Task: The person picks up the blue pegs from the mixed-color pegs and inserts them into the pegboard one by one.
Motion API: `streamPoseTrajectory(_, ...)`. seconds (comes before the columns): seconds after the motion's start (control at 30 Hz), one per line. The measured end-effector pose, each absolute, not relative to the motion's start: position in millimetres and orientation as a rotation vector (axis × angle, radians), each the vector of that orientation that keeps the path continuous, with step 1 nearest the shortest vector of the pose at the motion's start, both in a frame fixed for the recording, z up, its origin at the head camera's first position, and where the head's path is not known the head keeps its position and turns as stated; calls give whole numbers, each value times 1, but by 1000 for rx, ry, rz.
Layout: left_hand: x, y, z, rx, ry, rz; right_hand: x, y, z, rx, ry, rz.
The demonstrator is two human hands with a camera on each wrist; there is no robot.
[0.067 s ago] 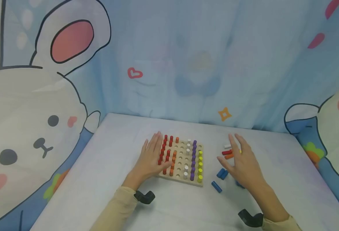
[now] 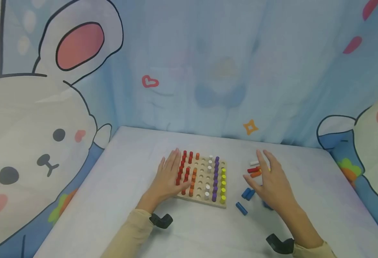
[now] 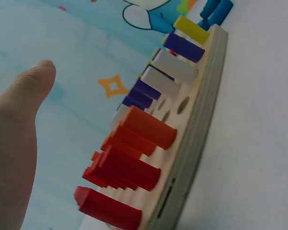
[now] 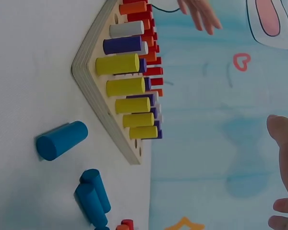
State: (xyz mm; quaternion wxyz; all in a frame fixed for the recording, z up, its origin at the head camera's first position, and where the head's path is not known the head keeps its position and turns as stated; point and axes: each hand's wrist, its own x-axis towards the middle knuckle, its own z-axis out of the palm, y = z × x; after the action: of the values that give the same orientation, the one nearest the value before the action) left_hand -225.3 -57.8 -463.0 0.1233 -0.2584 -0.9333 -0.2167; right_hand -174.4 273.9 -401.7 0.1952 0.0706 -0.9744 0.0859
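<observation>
Your left hand [image 2: 164,180] is straight-fingered at the pegboard's [image 2: 205,202] left edge; your wide right hand [image 2: 275,188], beside blue pegs [image 2: 241,208], has shifted slightly toward the tabletop's [image 2: 334,193] right edge.

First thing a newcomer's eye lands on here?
Most likely the wooden pegboard near the table's middle, bristling with red, orange, white, purple and yellow pegs. Next, perhaps, the loose blue pegs to its right, near the right hand. At the head view's left, a huge cartoon rabbit competes.
</observation>
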Motion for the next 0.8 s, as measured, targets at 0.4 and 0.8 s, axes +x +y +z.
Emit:
streamPoseTrajectory(0.4,-224,-57,-493,-719,-2870,-809,-174,300,-414,58,-2792,378)
streamPoseTrajectory(0.8,-229,-62,-508,-708,-2951,-903,-177,321,-433,-68,-2962,389)
